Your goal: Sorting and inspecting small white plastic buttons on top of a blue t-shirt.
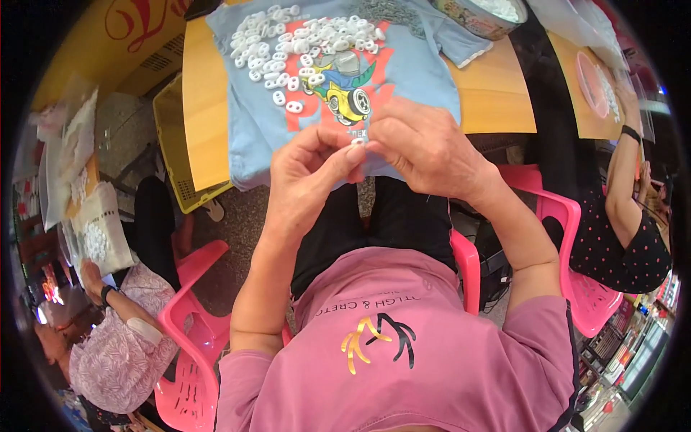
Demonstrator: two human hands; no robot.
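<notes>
Head view: the left hand (306, 173) and right hand (425, 147) meet above the lap, fingertips pinched together on a small white piece (358, 142) held between them, right at the thumb tips of both hands. Just beyond the hands lies a light blue shirt (425, 68) spread over a wooden table (205, 108), with a heap of white pieces (299, 39) on it, further out past the left hand's fingers. A round tin (475, 18) stands beyond the right hand.
</notes>
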